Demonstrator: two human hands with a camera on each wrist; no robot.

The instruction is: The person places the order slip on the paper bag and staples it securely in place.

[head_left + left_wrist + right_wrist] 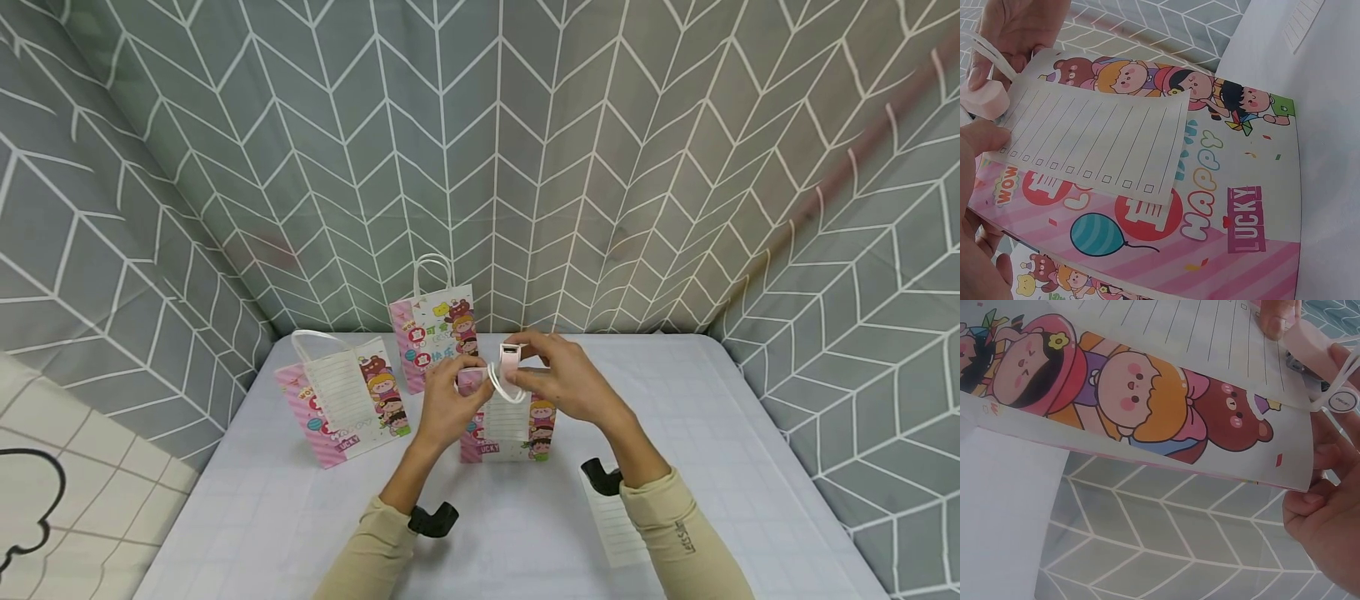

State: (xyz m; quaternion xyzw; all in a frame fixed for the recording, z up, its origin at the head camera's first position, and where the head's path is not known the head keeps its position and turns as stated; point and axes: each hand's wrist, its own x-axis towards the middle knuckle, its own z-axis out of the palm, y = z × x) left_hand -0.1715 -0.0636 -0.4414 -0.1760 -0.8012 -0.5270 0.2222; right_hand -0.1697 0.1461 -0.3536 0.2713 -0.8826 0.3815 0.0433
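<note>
A grey curtain [480,167] with white zigzag lines surrounds a table covered by a white tablecloth [487,542]. Three printed paper gift bags with white handles are on the table.

The left-hand bag [341,448] sits at an angle and bears a lined checklist sheet [342,390] on its front; how the sheet is attached cannot be made out. The rear bag [437,329] stands upright and shows no sheet. The front bag [506,452], nearest the person, is in hand, with a second checklist sheet [507,421] lying against its front near the top edge.

The left hand [452,400] pinches that sheet and bag edge, thumb in front. The right hand [566,375] grasps a small pale pink stapler [510,360] at the same top edge, beside the bag's looped handle [506,390]. No staple is visible there.

The work looks about halfway: one bag appears finished, one is in progress, and the rear one seems left to do. A loose checklist sheet [615,521] lies on the right, partly hidden by the sleeve [678,529].
</note>
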